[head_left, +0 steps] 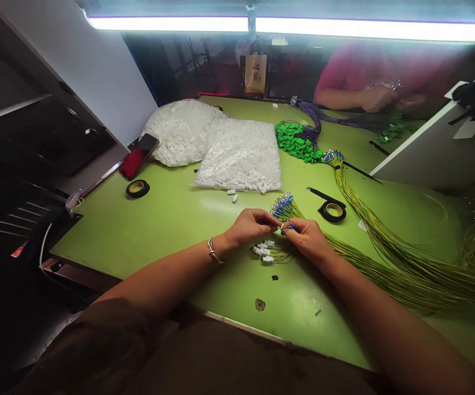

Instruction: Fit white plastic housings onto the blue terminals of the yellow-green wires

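- Green table [171, 219] under a bright tube light [167, 23], from the head camera; a clear bag [241, 156] of white parts lies beyond the hands.
- Left hand [251, 226] and right hand [304, 237] nearly meet at the fingertips, left pinching what looks like a small white plug [281, 226], right a blue-ended wire [290, 225].
- That plug is just beside the blue ends of a wire bundle [356, 255]; wired plugs [264, 250] lie nearer.
- Best, I'd judge, to grip close behind the blue end, keep it straight, push without bending, then tug gently.
- Writing: marks on a far paper bag [256, 74] are too small to read.
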{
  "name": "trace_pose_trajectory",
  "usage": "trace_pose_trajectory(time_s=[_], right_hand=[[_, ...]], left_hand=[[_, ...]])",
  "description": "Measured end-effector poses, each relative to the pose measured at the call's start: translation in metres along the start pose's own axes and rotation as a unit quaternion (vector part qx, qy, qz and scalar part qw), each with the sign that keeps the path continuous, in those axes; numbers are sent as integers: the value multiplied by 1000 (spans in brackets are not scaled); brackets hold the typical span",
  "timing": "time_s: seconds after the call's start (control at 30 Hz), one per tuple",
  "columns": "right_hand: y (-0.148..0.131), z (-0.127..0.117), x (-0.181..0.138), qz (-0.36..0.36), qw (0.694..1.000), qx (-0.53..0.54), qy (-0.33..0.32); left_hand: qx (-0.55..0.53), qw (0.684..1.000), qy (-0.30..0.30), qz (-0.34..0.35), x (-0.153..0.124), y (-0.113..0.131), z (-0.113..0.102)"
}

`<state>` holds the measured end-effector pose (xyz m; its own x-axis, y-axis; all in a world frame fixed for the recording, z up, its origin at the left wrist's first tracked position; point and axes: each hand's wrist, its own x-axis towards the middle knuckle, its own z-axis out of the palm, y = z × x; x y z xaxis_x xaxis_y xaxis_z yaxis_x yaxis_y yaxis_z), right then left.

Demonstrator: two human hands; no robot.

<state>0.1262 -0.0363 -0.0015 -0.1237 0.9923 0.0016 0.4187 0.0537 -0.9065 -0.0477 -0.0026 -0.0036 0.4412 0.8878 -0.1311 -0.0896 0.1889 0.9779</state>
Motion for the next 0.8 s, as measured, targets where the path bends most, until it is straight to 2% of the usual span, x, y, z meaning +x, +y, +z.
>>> trace_pose_trajectory(time_s=[0.23,0.37,0.57,0.8], right_hand=[[-2,2,2,19,999,6,25],[-1,2,0,22,999,-8,38],[-5,0,-2,107,993,58,8],[1,9,-4,50,997,32,56]], left_hand=[[54,996,31,66,0,-3,9],[72,995,42,51,0,-3,10],[43,998,33,40,0,-4,8],[10,999,34,11,3,-7,7]])
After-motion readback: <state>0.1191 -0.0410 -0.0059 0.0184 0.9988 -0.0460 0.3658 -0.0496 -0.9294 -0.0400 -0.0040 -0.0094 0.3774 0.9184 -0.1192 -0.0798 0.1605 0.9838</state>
